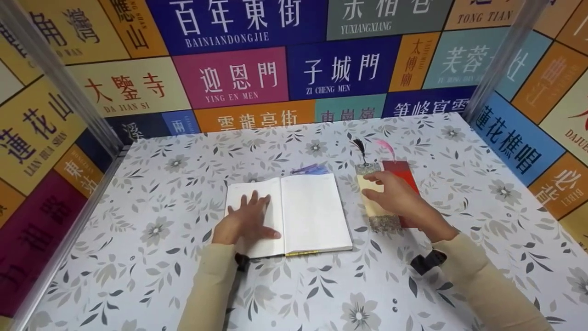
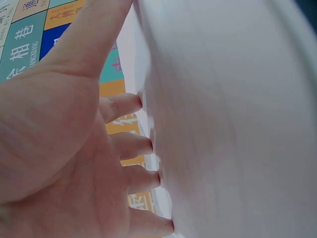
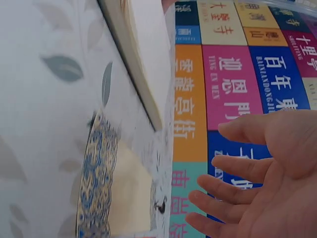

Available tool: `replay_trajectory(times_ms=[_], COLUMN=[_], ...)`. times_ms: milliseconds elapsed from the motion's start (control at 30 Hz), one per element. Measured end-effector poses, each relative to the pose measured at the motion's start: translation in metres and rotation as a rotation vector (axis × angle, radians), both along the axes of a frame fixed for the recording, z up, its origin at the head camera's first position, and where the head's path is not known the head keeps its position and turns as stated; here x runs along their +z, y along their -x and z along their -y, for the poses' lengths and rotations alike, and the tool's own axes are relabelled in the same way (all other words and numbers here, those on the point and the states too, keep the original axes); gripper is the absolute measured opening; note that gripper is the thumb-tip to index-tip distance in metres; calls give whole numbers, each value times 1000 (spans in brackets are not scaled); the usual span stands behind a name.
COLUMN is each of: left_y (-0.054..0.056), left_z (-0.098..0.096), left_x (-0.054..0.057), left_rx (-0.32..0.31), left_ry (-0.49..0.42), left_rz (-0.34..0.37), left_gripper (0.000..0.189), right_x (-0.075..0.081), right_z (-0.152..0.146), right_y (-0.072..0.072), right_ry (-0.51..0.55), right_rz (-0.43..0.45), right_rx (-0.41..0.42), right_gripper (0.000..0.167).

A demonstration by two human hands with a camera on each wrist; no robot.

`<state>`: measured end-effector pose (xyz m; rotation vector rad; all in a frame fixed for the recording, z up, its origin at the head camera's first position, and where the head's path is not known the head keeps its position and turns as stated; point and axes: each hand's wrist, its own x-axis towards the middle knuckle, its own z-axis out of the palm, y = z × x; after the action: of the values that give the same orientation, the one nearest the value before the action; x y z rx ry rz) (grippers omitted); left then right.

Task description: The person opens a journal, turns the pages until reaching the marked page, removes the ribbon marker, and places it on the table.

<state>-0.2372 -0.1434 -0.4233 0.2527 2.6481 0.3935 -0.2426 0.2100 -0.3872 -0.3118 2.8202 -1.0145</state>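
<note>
My left hand, fingers spread wide, rests on the open notebook at centre frame; my right hand, fingers parted and empty, hovers over the cream bookmark right of centre, probably best pinched by its edge.

Smooth matt paper notebook pages, card-like bookmark, cloth sleeves

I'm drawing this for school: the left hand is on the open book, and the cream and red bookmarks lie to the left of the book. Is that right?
Not quite: the cream bookmark and the red bookmark lie to the right of the open book, as the head view shows. The left hand is on the book, as you said.
</note>
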Motion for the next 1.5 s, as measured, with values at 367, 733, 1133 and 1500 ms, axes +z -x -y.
replay_trajectory(times_ms=[367, 733, 1133, 1500], left_y=[2, 2, 1, 1], left_z=[-1, -3, -5, -2], left_x=[-2, 1, 0, 1], left_rx=[-1, -13, 1, 2], left_ry=[3, 8, 10, 22], left_rz=[-1, -4, 12, 17], left_gripper=[114, 113, 111, 113], right_x=[-3, -15, -28, -38], right_z=[31, 51, 67, 74], right_y=[-15, -16, -21, -26], right_ry=[40, 22, -43, -183], right_rz=[10, 5, 64, 145], right_rx=[104, 366, 520, 547], right_gripper=[57, 70, 79, 89])
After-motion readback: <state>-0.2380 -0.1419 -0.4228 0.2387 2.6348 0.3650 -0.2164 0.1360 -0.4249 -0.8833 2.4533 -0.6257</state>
